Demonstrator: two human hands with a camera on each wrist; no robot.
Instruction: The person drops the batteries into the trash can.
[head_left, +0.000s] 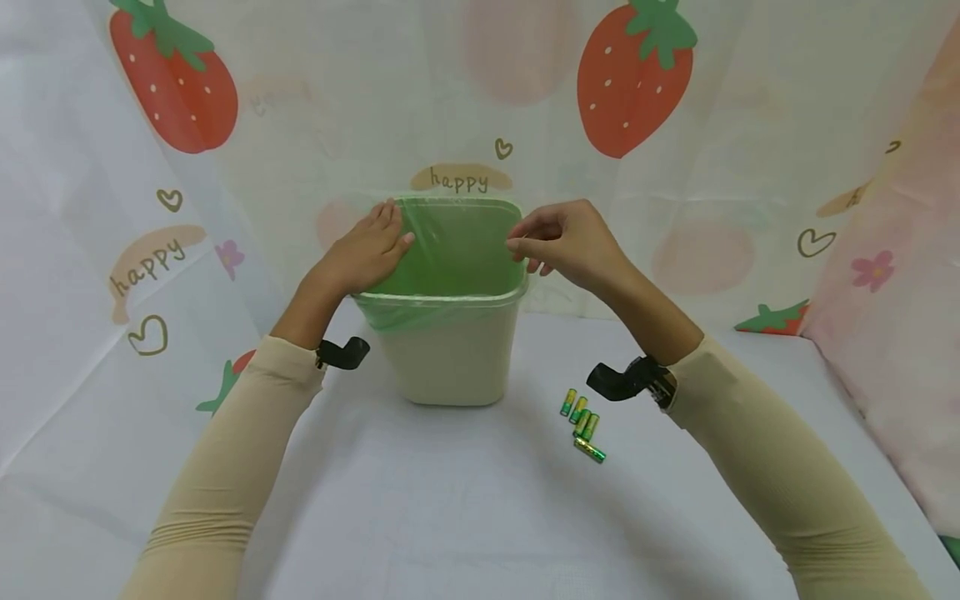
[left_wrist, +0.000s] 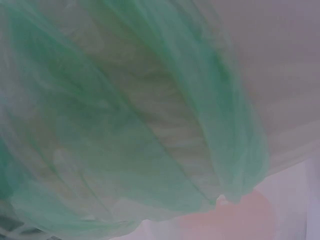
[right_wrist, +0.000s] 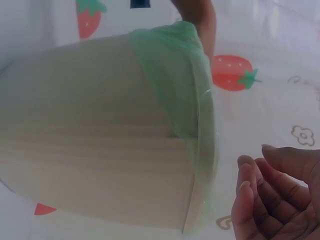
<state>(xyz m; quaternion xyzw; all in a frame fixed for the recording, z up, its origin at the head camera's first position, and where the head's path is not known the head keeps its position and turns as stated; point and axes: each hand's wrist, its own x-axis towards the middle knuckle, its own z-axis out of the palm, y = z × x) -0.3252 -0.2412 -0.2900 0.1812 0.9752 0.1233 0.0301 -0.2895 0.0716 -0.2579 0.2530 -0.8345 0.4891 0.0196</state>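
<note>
A pale wastebasket [head_left: 457, 358] stands upright on the table, lined with a thin green plastic bag [head_left: 457, 250] folded over its rim. My left hand [head_left: 369, 252] rests on the left rim, its fingers fairly straight against the bag. Beside the right rim is my right hand [head_left: 572, 243], fingers loosely bent. In the right wrist view the same hand [right_wrist: 280, 195] appears apart from the bin, with nothing between thumb and fingertips. Folds of the green bag [left_wrist: 125, 125] fill most of the left wrist view, where the left hand is not seen.
Several small green and yellow batteries [head_left: 583, 423] lie on the white table [head_left: 450, 500], to the right of the wastebasket. A cloth backdrop [head_left: 360, 100] printed with strawberries hangs close behind the bin. Each wrist carries a black camera mount [head_left: 626, 379].
</note>
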